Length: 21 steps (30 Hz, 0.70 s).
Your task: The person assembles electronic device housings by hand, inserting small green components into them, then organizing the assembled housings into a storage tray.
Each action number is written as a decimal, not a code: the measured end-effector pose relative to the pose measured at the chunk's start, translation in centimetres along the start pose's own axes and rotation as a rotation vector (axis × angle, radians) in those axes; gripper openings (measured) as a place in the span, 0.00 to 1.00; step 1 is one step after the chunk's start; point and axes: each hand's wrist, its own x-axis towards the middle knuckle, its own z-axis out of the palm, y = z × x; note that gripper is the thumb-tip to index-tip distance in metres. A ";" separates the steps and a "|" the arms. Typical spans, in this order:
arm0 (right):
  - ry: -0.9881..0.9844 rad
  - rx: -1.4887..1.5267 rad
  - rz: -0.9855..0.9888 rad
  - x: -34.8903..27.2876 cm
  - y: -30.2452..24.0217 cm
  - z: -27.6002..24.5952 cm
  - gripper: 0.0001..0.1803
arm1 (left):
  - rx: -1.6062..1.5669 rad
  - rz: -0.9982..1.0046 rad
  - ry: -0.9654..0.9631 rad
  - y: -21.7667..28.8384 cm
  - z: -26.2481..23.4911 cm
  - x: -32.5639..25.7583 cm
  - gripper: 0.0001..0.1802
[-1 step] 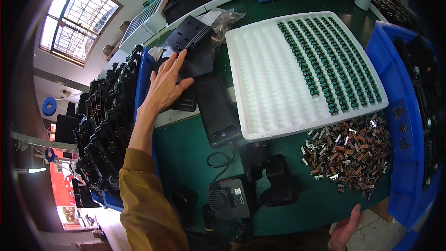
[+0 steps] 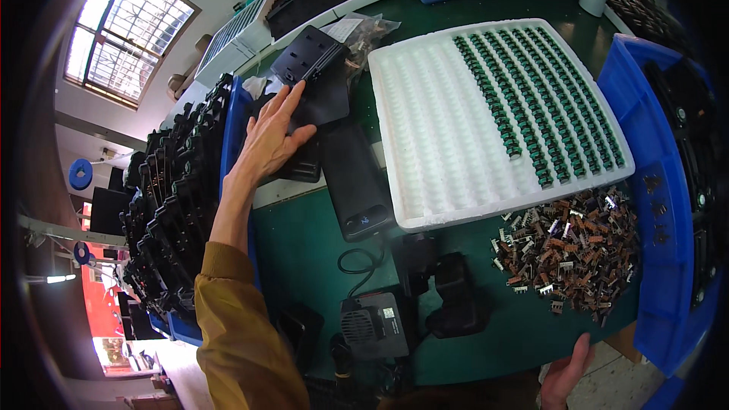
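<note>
My left hand (image 2: 267, 137) reaches over the far left of the bench, fingers stretched out and thumb apart. It rests on or just above a dark flat object beside a black plastic casing (image 2: 310, 55). To its right lies a black power bank (image 2: 355, 182) with a small lit display. My right hand (image 2: 566, 376) is low at the bench's front edge; most of its fingers are hidden, so its grip cannot be made out. The nearest thing on the bench to it is a heap of small brown and metal switch-like parts (image 2: 569, 250).
A white foam tray (image 2: 433, 137) holds rows of small green parts. Blue bins stand right (image 2: 661, 273) and left (image 2: 230, 133), filled with black casings. A grey box-shaped device (image 2: 376, 326) and a black cradle-like piece (image 2: 457, 300) lie at the front.
</note>
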 end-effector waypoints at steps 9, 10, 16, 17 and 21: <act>0.105 -0.003 0.026 -0.2 0.0 0.5 0.30 | -0.026 0.038 0.161 2.6 0.7 0.9 0.39; 0.078 -0.018 0.020 -0.2 -0.1 0.5 0.30 | -0.030 0.042 0.159 2.7 0.9 1.0 0.39; 0.008 -0.002 -0.005 -0.1 -0.2 0.3 0.30 | -0.199 0.104 0.157 2.6 -0.1 0.3 0.31; -0.015 0.004 -0.018 0.0 -0.3 0.3 0.30 | -0.182 0.099 0.151 2.7 -0.3 0.1 0.29; 0.062 0.004 0.006 0.0 -0.4 0.4 0.30 | -0.145 0.099 0.160 2.9 -0.4 -0.8 0.27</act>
